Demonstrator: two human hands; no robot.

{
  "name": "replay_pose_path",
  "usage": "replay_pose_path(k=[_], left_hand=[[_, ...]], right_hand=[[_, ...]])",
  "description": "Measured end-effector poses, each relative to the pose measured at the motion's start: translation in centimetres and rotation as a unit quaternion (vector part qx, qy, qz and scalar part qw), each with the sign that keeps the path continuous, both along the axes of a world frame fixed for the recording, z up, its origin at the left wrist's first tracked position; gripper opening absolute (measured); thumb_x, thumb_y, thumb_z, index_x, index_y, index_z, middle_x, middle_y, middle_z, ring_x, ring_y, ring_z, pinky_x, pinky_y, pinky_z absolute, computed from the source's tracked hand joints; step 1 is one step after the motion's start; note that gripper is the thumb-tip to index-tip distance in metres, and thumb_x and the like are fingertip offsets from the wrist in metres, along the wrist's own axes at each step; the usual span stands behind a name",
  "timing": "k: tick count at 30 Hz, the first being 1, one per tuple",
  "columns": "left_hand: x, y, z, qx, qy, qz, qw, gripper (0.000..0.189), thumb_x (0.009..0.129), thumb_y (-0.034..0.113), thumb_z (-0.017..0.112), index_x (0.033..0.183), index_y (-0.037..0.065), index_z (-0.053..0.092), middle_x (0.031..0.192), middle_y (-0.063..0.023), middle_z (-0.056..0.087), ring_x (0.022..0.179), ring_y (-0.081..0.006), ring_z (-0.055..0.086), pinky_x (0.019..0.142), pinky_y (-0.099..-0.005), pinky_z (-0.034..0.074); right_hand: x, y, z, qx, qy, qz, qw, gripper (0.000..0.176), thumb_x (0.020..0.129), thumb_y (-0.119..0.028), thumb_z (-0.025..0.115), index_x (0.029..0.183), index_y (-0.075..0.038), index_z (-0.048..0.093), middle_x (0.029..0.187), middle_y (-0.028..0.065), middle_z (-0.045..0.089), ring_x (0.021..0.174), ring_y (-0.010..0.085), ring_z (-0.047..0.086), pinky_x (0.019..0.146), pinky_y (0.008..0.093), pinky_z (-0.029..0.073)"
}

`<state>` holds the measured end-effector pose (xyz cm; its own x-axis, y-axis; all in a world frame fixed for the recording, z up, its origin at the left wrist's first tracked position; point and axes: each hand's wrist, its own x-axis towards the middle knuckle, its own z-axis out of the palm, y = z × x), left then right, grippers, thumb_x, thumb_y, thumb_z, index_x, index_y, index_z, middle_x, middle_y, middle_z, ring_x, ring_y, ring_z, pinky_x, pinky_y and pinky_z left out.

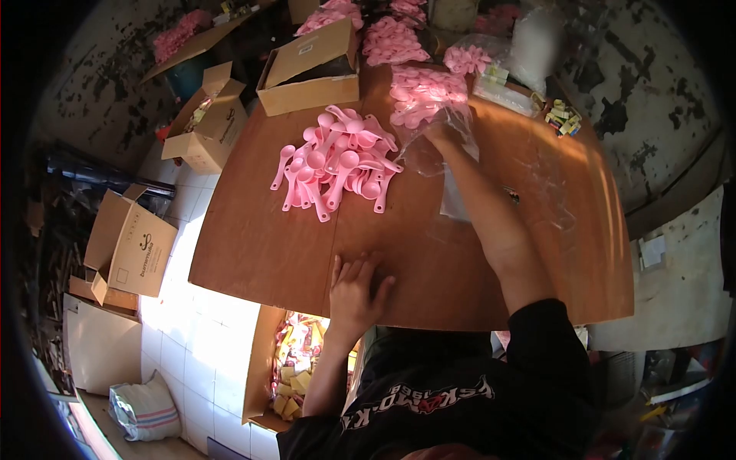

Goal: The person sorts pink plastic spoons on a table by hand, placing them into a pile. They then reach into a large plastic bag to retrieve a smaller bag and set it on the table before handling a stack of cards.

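My left hand (357, 295) rests at the near edge of the brown table (268, 253), its fingers apart on the wood and nothing in it. My right hand (442, 132) reaches far forward to the open end of a clear plastic bag (429, 92) filled with pink scoops; its fingers are hidden among the plastic folds. Left of that bag lies a loose heap of pink scoops (337, 161). A flat clear plastic sheet or bag (454, 198) lies under my right forearm.
An open cardboard box (307, 92) stands at the table's back left. More bagged pink scoops (392, 42) lie behind. Small yellow packets (563, 119) sit at the right back. Below the near edge, a carton (261, 368) holds colorful packets. Other boxes (142, 245) stand left.
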<state>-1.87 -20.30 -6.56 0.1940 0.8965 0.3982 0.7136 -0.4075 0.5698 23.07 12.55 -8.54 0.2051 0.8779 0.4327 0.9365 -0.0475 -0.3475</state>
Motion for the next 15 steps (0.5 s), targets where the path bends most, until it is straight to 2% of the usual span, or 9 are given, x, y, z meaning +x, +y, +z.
replay_pose_path(k=[4,5,6,8,11,15], left_hand=[[0.3,0.0,0.1,-0.008,0.003,0.000,1.000,0.040,0.082,0.023,0.067,0.119,0.009,0.058,0.103,-0.0132,0.064,0.104,-0.0334,0.059,0.106,-0.0526,0.032],[0.4,0.0,0.2,-0.008,0.003,-0.001,1.000,0.040,0.082,0.023,0.067,0.119,0.009,0.058,0.103,-0.0132,0.064,0.104,-0.0334,0.059,0.106,-0.0526,0.032],[0.4,-0.1,0.2,-0.006,0.006,0.002,1.000,0.040,0.082,0.024,0.067,0.118,0.009,0.058,0.104,-0.0136,0.064,0.104,-0.0336,0.058,0.106,-0.0525,0.033],[0.5,-0.2,0.2,-0.003,0.010,0.006,1.000,0.040,0.082,0.024,0.067,0.118,0.009,0.058,0.104,-0.0140,0.064,0.105,-0.0337,0.058,0.106,-0.0524,0.033],[0.5,-0.4,0.2,0.008,0.010,0.009,1.000,0.041,0.082,0.024,0.067,0.118,0.009,0.058,0.105,-0.0148,0.064,0.106,-0.0341,0.058,0.106,-0.0521,0.033],[0.9,-0.5,0.0,0.020,0.013,0.022,0.999,0.041,0.082,0.025,0.067,0.118,0.008,0.059,0.106,-0.0149,0.064,0.106,-0.0344,0.058,0.105,-0.0516,0.033]], right_hand=[[0.3,0.5,-1.4,0.012,-0.010,0.007,1.000,0.050,0.080,-0.026,0.057,0.124,-0.003,0.055,0.119,0.0219,0.060,0.108,0.0391,0.059,0.096,0.0431,0.045],[0.3,1.4,-2.5,0.008,-0.020,0.009,1.000,0.050,0.079,-0.023,0.057,0.125,-0.004,0.055,0.128,0.0202,0.056,0.114,0.0385,0.056,0.101,0.0417,0.042],[0.3,1.1,-2.1,0.009,-0.020,0.008,1.000,0.050,0.079,-0.023,0.057,0.125,-0.004,0.055,0.128,0.0202,0.056,0.114,0.0385,0.056,0.101,0.0417,0.042],[0.1,0.6,-1.1,-0.067,0.056,-0.017,0.996,0.050,0.077,-0.020,0.059,0.124,-0.004,0.056,0.125,0.0199,0.058,0.113,0.0386,0.057,0.100,0.0422,0.042],[1.2,1.5,-2.4,-0.091,0.042,0.011,0.995,0.053,0.076,-0.020,0.059,0.126,-0.005,0.054,0.125,0.0196,0.058,0.112,0.0376,0.058,0.100,0.0424,0.042],[2.2,2.1,-3.4,-0.040,0.021,0.046,0.998,0.058,0.073,-0.020,0.062,0.127,-0.004,0.052,0.124,0.0213,0.057,0.111,0.0394,0.057,0.098,0.0443,0.043]])
